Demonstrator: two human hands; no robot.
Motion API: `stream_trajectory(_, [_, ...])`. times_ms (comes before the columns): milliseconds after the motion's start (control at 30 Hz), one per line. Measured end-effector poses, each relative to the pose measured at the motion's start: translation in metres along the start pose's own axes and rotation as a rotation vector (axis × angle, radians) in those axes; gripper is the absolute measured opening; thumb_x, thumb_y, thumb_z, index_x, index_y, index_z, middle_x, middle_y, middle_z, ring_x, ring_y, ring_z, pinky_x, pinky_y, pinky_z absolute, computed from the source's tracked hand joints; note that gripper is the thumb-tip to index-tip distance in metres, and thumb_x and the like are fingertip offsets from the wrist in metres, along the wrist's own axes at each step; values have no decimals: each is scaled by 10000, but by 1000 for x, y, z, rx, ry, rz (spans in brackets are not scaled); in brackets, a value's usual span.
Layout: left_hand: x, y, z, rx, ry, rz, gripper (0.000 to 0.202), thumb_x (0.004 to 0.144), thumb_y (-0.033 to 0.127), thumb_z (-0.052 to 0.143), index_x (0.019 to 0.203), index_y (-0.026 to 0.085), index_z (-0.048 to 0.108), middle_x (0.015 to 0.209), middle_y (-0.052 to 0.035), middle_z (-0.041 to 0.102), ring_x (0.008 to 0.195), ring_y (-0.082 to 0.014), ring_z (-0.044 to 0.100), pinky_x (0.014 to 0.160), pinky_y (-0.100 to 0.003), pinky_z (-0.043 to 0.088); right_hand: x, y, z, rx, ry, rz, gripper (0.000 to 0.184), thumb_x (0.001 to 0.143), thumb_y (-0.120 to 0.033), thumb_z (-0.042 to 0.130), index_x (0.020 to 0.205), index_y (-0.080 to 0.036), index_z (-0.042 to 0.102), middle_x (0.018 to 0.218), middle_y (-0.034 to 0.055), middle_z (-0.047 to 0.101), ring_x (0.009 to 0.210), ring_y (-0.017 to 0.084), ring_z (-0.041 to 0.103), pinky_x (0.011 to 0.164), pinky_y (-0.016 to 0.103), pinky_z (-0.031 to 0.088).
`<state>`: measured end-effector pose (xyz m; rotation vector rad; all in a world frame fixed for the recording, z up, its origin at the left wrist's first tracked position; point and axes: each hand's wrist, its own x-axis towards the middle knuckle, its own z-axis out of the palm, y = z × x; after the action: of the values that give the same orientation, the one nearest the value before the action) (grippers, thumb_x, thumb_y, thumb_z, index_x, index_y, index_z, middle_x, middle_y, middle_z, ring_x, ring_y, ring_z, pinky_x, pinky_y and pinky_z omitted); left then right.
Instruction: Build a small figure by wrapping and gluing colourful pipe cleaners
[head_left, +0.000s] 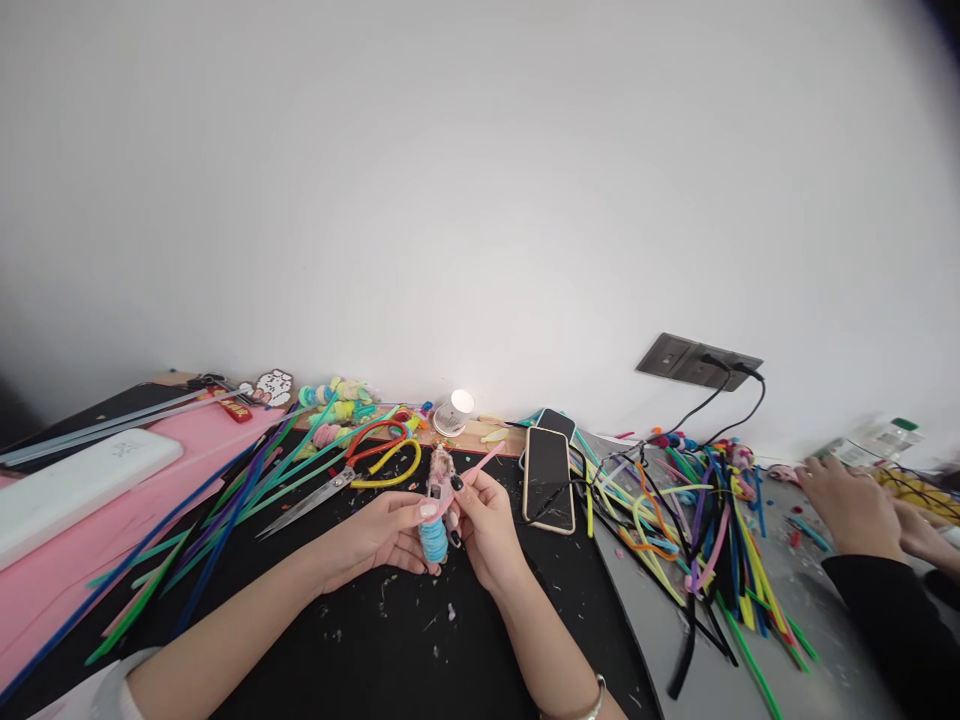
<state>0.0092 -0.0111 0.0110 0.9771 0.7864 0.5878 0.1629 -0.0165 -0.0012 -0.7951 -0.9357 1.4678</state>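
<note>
On my feed, the left hand (pixel 379 535) has its fingers closed around a small pipe-cleaner figure (pixel 433 538), a blue coil below and pink above, held just over the black surface (pixel 420 650) at centre. The right hand (pixel 487 530) meets it from the other side, its fingers pinching a pink strand (pixel 484 463) that slants up and right. Scissors (pixel 311 500) lie to the left and a phone (pixel 548 480) just right. Another person's hand (pixel 847 505) rests by a heap of coloured strands (pixel 705 530).
</note>
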Motion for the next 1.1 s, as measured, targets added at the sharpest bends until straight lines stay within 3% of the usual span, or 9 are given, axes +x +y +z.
stream_trajectory(1100, [-1,-2,-4,48,-96,-10,351,788,504,622,866,163,640,697,-55,721,652,-182,684,626,-262,484,0,0,0,0,-20,-3,266,729,-354,746,684,-163,566,498,-47,539,408,53,386,418,170,266])
